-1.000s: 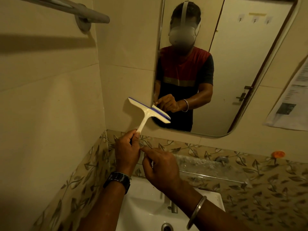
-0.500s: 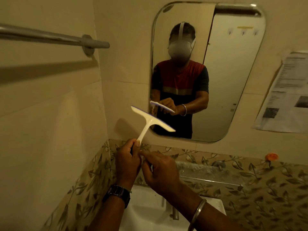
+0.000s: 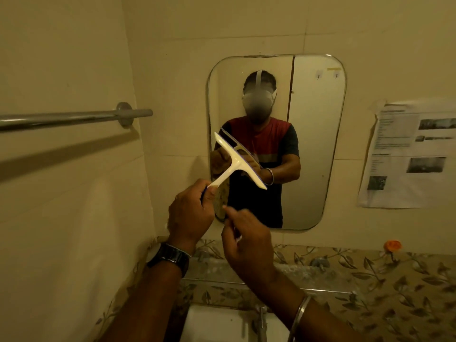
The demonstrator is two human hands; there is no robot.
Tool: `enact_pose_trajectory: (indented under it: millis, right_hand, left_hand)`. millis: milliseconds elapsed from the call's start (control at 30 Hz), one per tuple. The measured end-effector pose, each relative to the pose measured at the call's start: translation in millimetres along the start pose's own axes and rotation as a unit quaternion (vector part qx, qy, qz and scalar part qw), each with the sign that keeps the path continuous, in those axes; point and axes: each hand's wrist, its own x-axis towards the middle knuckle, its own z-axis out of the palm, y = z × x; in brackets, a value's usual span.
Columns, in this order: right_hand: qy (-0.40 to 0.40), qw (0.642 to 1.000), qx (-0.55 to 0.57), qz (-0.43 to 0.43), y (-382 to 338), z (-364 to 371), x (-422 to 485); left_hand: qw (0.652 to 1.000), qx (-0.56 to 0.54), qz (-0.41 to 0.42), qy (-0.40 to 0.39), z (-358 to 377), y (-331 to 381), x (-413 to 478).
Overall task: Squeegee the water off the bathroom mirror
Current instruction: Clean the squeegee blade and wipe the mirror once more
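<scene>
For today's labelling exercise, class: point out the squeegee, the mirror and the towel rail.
squeegee (image 3: 237, 162): head view, where the handle meets the blade.
mirror (image 3: 317, 149): head view, right half of the glass.
towel rail (image 3: 61, 118): head view, middle of the bar.

The white T-shaped squeegee (image 3: 238, 160), blue along its blade edge, is gripped by the handle in the left hand (image 3: 190, 213). Its head slants from upper left to lower right before the lower left part of the mirror (image 3: 315, 144). The mirror is upright and round-cornered, fixed to the wall.
</scene>
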Motion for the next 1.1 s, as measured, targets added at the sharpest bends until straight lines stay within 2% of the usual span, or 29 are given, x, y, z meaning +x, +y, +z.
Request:
enact_pose_trajectory:
  millis: [67,133,233,300,533,733,1100]
  right_hand:
    - [0.034,0.999,-0.040,0.004,3,-2,25]
    - [0.051,0.991,-0.119,-0.033,6,-2,51]
    - [0.030,0.970,-0.230,-0.068,10,0,87]
    - [0.010,0.963,-0.260,-0.067,16,1,105]
    - [0.051,0.955,-0.263,-0.130,37,0,143]
    - [0.088,0.950,-0.267,-0.136,52,5,156]
    - [0.055,0.961,-0.239,-0.129,66,26,161]
  left_hand:
    - [1.000,-0.001,-0.002,-0.004,0,7,11]
    - [1.000,0.000,-0.005,-0.016,0,13,19]
    - [1.000,0.010,0.005,-0.028,-2,19,30]
    - [0.999,0.014,0.013,-0.032,-4,21,36]
    - [0.999,0.023,0.033,-0.034,-5,23,63]
    - [0.998,0.029,0.045,-0.033,0,21,79]
    - [0.999,0.020,0.023,-0.022,12,-1,78]
